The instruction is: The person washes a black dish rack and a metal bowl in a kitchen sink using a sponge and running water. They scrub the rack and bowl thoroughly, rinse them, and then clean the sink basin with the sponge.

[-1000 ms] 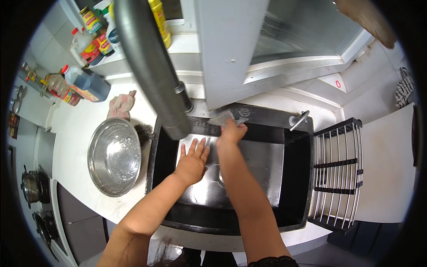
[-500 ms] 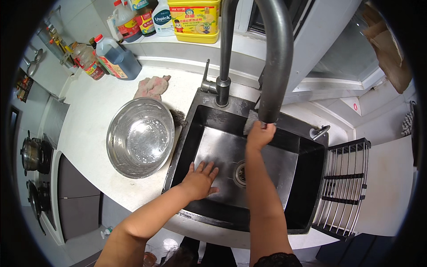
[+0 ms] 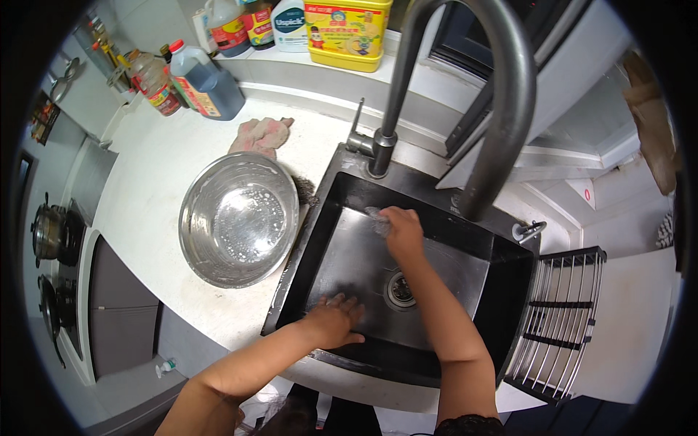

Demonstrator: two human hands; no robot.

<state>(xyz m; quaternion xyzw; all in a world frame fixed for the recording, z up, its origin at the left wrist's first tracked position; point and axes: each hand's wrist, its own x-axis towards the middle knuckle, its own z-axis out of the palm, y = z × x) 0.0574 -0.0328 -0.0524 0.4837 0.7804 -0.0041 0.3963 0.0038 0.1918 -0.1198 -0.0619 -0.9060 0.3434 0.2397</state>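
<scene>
A black sink [image 3: 287,298] with a round drain [image 3: 400,289] lies below me. At its far wall, left of the faucet's spout, my right hand [image 3: 404,231] pinches a small crumpled grey cleaning cloth [image 3: 376,220]; motion smears the cloth, so its exact kind is hard to make out. My left hand [image 3: 334,321] hovers over or rests on the near left of the basin, fingers spread and nothing held. Both forearms reach in from the lower edge. The dark curved faucet [image 3: 509,109] arches above the far side.
A wet metal bowl [image 3: 240,218] stands on the counter left of the sink, with a dark scrubber partly behind it and a pinkish rag [image 3: 262,136] beyond. Bottles [image 3: 207,83] and a yellow tub [image 3: 345,62] line the back. A metal drying rack [image 3: 558,320] sits at the right.
My right hand has moved left and away from beneath the spout, taking the grey cloth along the far wall. My left hand has shifted slightly toward me. The whole view has turned a little.
</scene>
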